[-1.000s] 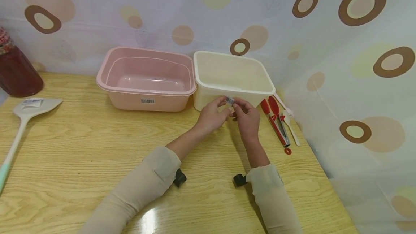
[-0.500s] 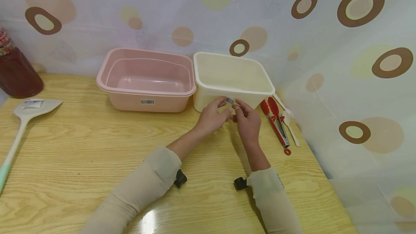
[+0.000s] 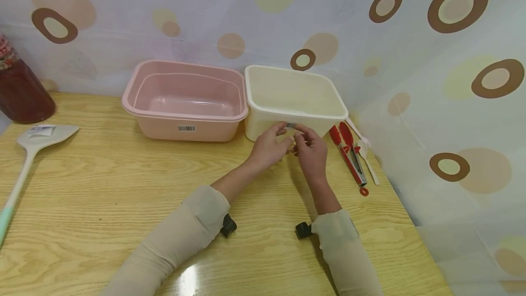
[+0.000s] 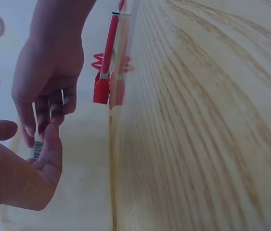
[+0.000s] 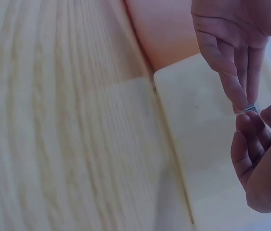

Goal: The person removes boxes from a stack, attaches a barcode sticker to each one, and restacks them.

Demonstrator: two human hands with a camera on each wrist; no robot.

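Note:
A small barcode label (image 3: 291, 125) is at the fingertips of both hands, in front of the cream plastic bin (image 3: 263, 124). My left hand (image 3: 267, 147) pinches the label's left side and my right hand (image 3: 314, 152) pinches its right side. In the left wrist view the barcode label (image 4: 38, 149) shows between the two hands' fingers. From the right wrist, only a sliver of the label (image 5: 251, 108) is visible, as fingers cover most of it. Both hands are above the wooden table, close to the bin's front wall.
Left of the cream bin stands a pink bin (image 3: 189, 129) with its own barcode. Red tongs (image 3: 349, 156), a white fork (image 3: 357, 131) and a spoon (image 3: 370, 163) lie right of it. A turner (image 3: 24, 168) and a jar of dark red contents (image 3: 24, 90) are at far left.
The barcode label has turned from a slant to nearly level between the fingertips. Both hands have shifted only slightly; the bins and utensils stay where they were.

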